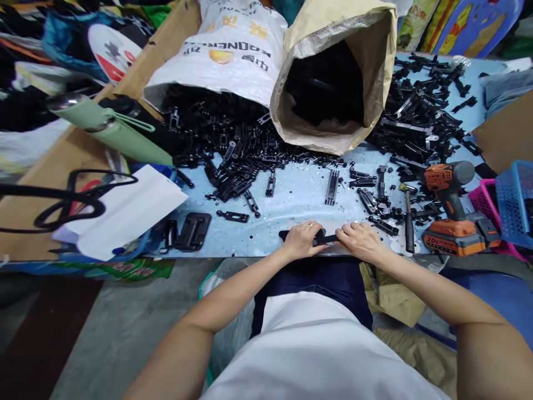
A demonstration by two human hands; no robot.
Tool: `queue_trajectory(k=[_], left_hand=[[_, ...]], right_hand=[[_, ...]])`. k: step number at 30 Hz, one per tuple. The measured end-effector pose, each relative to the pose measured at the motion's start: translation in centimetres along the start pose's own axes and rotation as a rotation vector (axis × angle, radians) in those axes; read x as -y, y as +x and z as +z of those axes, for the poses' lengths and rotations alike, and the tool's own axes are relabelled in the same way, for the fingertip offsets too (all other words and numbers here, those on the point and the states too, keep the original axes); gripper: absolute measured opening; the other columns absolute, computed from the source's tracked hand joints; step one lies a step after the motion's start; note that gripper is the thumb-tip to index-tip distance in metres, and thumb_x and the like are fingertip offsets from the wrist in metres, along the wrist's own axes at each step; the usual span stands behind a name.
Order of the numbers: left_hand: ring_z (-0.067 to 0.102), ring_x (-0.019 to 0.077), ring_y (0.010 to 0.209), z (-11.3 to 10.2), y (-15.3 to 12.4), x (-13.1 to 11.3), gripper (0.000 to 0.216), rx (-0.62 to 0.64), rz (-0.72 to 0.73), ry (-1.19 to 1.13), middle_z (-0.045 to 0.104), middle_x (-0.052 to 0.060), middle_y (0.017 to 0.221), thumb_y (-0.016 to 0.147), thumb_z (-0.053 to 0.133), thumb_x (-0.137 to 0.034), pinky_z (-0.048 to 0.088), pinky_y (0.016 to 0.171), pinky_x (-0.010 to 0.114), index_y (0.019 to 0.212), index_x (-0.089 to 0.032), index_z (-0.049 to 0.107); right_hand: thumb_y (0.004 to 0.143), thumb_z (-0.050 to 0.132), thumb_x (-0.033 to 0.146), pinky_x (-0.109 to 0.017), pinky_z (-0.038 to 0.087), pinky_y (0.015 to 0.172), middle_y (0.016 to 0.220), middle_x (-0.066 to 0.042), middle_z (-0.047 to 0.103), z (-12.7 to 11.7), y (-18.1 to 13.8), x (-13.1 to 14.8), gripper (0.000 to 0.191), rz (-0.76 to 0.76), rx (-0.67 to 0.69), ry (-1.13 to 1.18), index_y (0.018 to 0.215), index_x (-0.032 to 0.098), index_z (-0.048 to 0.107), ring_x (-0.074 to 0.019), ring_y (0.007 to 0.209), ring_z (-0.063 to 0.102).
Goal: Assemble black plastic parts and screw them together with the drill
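At the front edge of the blue tabletop, my left hand (303, 240) is closed around a black plastic part (327, 239). My right hand (361, 240) grips the other end of this part, which runs between both hands; the fingers cover much of it. Just beyond the hands stands a ribbed black piece (332, 187) with thin metal pins near it. Several small black hinged pieces (368, 200) lie beyond my right hand. A hammer (408, 216) rests to the right, beside an orange and black cordless drill (452, 205).
A white woven sack (233, 50) and an open paper sack (333, 16) stand at the back. Black parts (239, 161) are heaped before them, with another heap (416, 122) at right. A green bottle (120, 133), white paper (131, 211) and a black bracket (195, 230) are left; baskets (514, 200) right.
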State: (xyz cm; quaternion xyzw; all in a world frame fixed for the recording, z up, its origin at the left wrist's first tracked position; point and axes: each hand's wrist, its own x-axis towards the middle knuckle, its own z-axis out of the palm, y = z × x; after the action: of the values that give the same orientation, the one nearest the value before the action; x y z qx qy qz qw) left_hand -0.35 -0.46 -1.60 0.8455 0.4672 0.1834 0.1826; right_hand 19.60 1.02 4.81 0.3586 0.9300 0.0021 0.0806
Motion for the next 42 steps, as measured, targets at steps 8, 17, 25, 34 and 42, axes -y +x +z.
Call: queue_trajectory(k=[8, 17, 25, 34, 42], left_hand=[[0.053, 0.0233, 0.107, -2.0, 8.6, 3.7, 0.031, 0.004, -0.208, -0.093, 0.059, 0.011, 0.112, 0.089, 0.041, -0.034, 0.041, 0.091, 0.036, 0.112, -0.017, 0.052], [0.059, 0.0259, 0.095, -3.3, 17.8, 8.2, 0.03, -0.092, -0.553, 0.081, 0.061, 0.02, 0.102, 0.082, 0.033, -0.003, 0.044, 0.08, 0.034, 0.096, -0.005, 0.06], [0.06, 0.0228, 0.092, -3.1, 5.2, 6.7, 0.021, -0.412, -0.43, 0.021, 0.064, 0.01, 0.096, 0.086, 0.041, -0.021, 0.046, 0.082, 0.034, 0.097, -0.017, 0.059], [0.066, 0.0141, 0.074, 0.4, -1.4, 2.9, 0.026, -0.965, -0.528, -0.883, 0.054, 0.0, 0.085, 0.088, 0.043, -0.046, 0.052, 0.076, 0.033, 0.095, -0.021, 0.044], [0.068, 0.0161, 0.081, 2.9, -0.5, 1.6, 0.026, -1.058, -0.406, -0.888, 0.05, -0.001, 0.084, 0.089, 0.044, -0.046, 0.052, 0.079, 0.032, 0.093, -0.02, 0.044]], right_hand=[[0.09, 0.039, 0.05, -0.027, 0.033, 0.064, 0.081, -0.007, 0.063, 3.2, 0.1, -3.7, 0.041, -0.051, -0.003, 0.117, 0.089, 0.016, 0.062, -0.0173, 0.076, 0.055], [0.091, 0.037, 0.028, -0.032, 0.041, 0.074, 0.104, -0.014, 0.061, 0.5, 8.5, -9.0, 0.03, 0.442, -0.128, 0.145, 0.107, 0.016, 0.059, -0.0243, 0.096, 0.052], [0.082, 0.036, 0.002, -0.033, 0.041, 0.079, 0.104, -0.019, 0.061, -0.5, 14.8, -13.1, 0.033, 0.698, -0.003, 0.189, 0.102, 0.009, 0.061, -0.0253, 0.096, 0.056], [0.078, 0.056, 0.027, -0.026, 0.046, 0.063, 0.075, -0.003, 0.063, 0.5, 5.8, -4.9, 0.012, 0.263, -0.294, 0.697, 0.078, 0.017, 0.062, -0.0141, 0.065, 0.058], [0.078, 0.061, 0.021, -0.021, 0.04, 0.056, 0.07, -0.002, 0.057, 1.0, 3.3, -2.1, 0.009, 0.148, -0.203, 0.554, 0.07, 0.016, 0.06, -0.0103, 0.057, 0.053]])
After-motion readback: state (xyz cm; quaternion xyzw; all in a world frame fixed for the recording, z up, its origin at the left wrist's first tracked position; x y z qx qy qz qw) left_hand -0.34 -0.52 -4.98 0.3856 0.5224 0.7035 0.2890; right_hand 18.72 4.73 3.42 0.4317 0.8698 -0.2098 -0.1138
